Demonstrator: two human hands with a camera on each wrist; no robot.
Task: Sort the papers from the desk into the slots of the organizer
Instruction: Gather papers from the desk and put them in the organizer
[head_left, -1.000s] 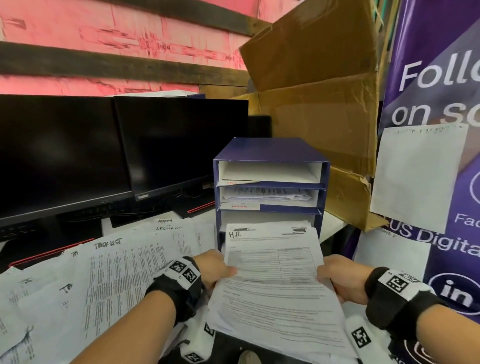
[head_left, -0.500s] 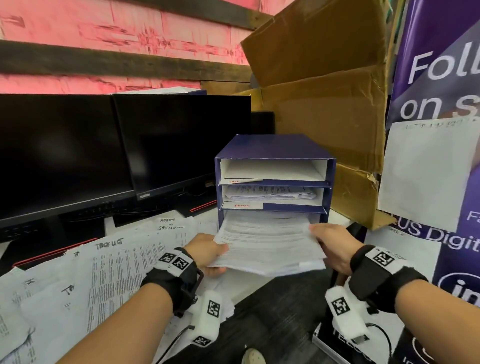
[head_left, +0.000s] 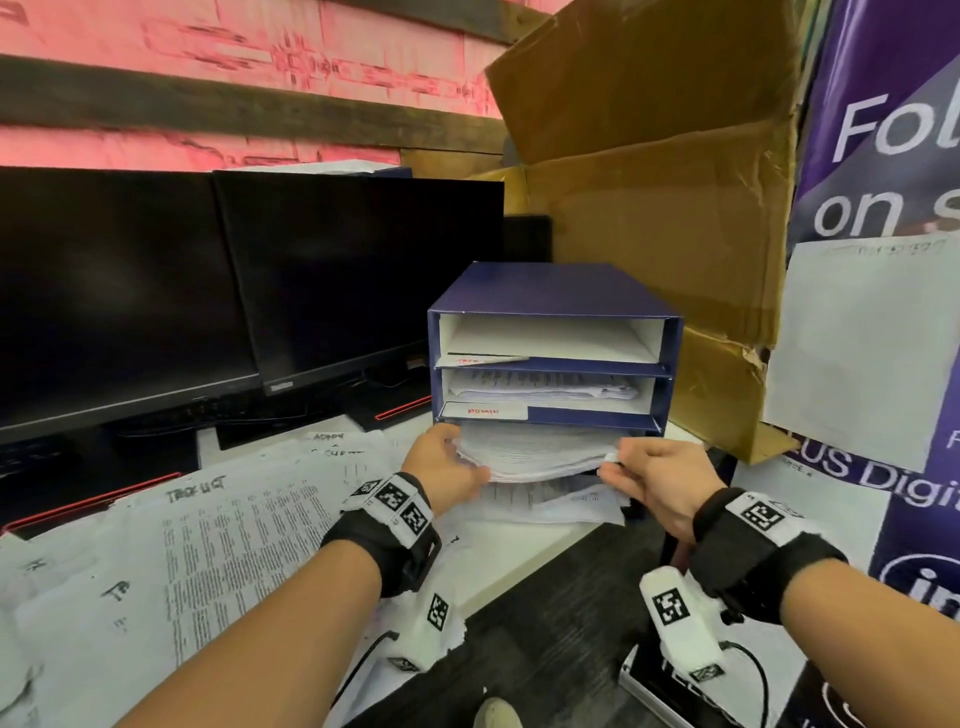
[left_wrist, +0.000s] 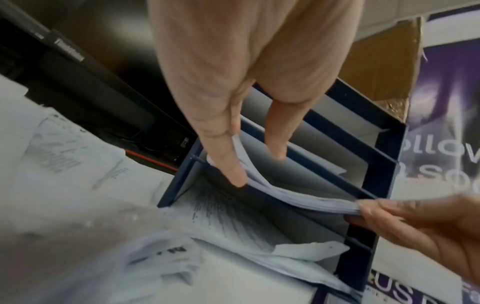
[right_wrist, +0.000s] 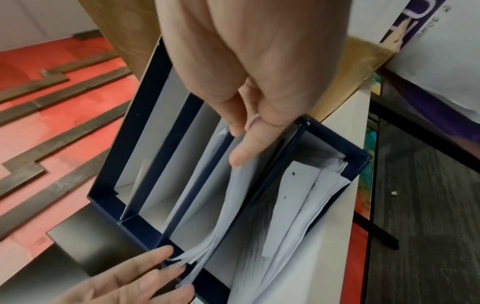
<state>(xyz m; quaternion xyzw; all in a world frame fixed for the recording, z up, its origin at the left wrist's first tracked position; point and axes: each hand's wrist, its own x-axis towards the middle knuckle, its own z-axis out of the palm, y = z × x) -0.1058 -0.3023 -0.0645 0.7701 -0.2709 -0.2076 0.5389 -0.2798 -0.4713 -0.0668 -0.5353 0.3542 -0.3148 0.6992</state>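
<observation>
A blue organizer (head_left: 550, 291) with stacked slots stands on the white desk (head_left: 519, 556). A thick stack of papers (head_left: 535, 457) sits partly inside the third slot from the top, bowed upward in the middle. My left hand (head_left: 457, 452) pinches the stack's left edge between thumb and fingers (left_wrist: 228, 164). My right hand (head_left: 613, 465) pinches its right front corner (right_wrist: 254, 121). The second slot holds papers (head_left: 545, 387) above a label reading ADMIN. Crumpled sheets (head_left: 561, 501) lie in the bottom slot under the stack.
Loose printed sheets (head_left: 234, 530) cover the desk to the left. Two dark monitors (head_left: 119, 291) stand behind them. An open cardboard box (head_left: 665, 208) sits behind and right of the organizer, and a purple banner (head_left: 883, 130) stands at the right. Dark floor lies below the desk edge.
The stack was held out flat in front of the organizer. Both hands have moved forward and pushed it into the third slot; only its front edge now sticks out.
</observation>
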